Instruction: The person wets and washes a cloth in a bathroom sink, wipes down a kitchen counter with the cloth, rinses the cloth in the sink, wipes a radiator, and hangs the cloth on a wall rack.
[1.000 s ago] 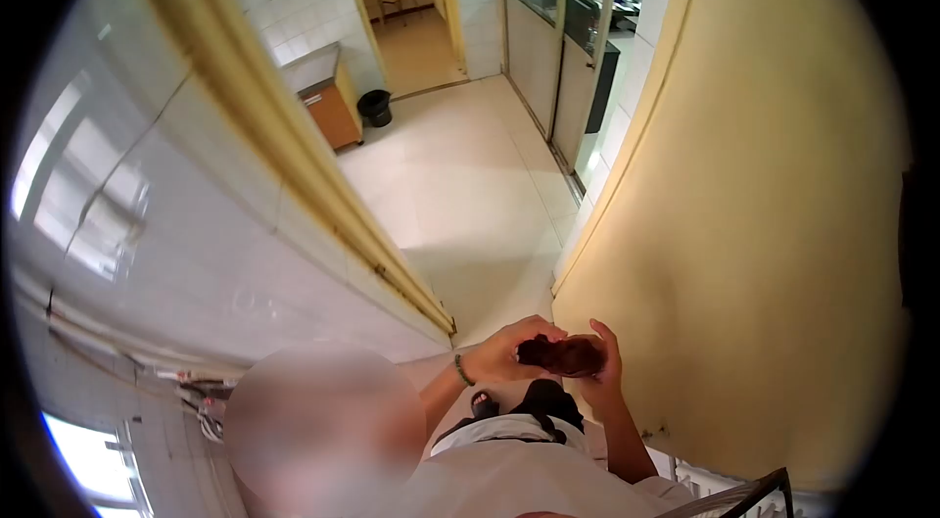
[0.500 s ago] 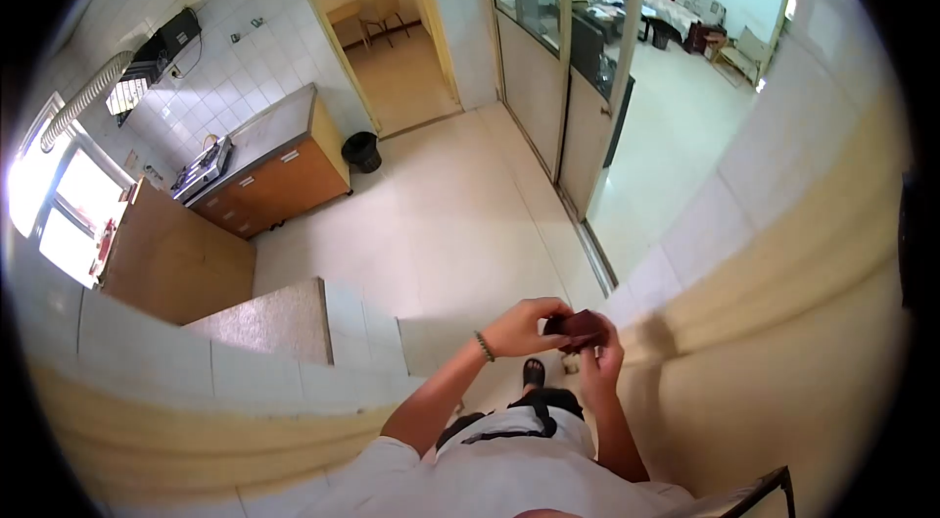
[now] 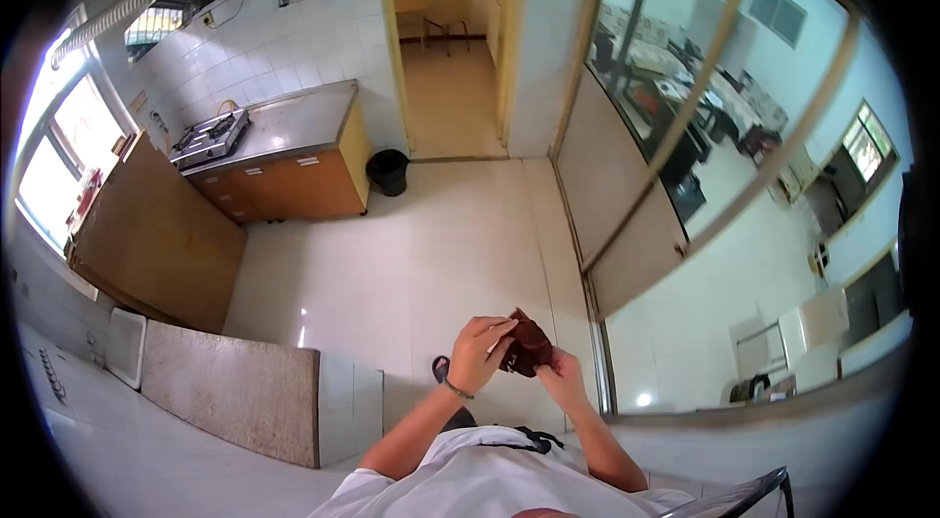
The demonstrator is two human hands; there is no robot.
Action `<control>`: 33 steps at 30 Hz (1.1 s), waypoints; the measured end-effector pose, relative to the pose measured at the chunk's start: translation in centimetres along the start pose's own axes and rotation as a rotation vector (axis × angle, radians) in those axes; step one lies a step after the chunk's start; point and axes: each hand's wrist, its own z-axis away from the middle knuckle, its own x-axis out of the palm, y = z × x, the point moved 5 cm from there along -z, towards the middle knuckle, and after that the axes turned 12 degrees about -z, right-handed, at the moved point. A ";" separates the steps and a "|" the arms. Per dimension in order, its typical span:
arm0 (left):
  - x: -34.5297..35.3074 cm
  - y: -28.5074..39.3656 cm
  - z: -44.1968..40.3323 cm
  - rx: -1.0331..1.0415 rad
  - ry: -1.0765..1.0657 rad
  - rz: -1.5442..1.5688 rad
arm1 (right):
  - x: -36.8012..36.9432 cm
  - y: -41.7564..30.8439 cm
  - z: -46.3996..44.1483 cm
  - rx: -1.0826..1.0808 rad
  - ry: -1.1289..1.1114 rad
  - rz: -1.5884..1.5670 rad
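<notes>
A small, dark red-brown, crumpled packet-like thing (image 3: 530,342) is held up in front of my body, with a few pale marks near its lower edge. My left hand (image 3: 477,355), a beaded bracelet at its wrist, grips it from the left with fingers over its face. On the lower right edge, my right hand (image 3: 561,377) pinches it between thumb and fingers. What exactly it is cannot be made out.
A speckled counter (image 3: 230,383) stands at the lower left, a wooden board (image 3: 162,239) beyond it. Further off are a gas stove (image 3: 211,138) on a cabinet (image 3: 294,187) and a black bin (image 3: 389,171). A glazed sliding partition (image 3: 627,214) rises on the right.
My view has turned and moved forward out of the narrow passage, so more of the partition shows. The red-brown thing stays in both hands, now turned more upright and facing me.
</notes>
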 end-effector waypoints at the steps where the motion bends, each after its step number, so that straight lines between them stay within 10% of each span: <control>1: -0.6 -2.3 -1.6 -0.050 -0.012 0.003 | 1.5 -0.4 -2.9 -0.008 -0.050 -0.069; 6: -4.3 -13.4 -10.3 -0.492 -0.233 0.306 | 9.6 -1.3 -17.8 0.037 -0.211 -0.693; 9: -6.1 -17.5 -14.9 -0.386 -0.156 0.454 | 13.4 -2.0 -25.5 0.216 -0.195 -0.955; 17: -5.4 -32.6 -22.9 -0.797 -0.271 0.692 | 18.6 -3.1 -45.5 0.117 -0.248 -0.647; 22: -2.7 -39.6 -34.9 -0.495 -0.127 0.557 | 20.2 -12.4 -57.0 -0.876 -0.477 0.231; 33: 7.5 -58.3 -63.3 -0.647 -0.178 0.408 | 11.8 -17.4 -88.8 -0.509 -0.371 0.035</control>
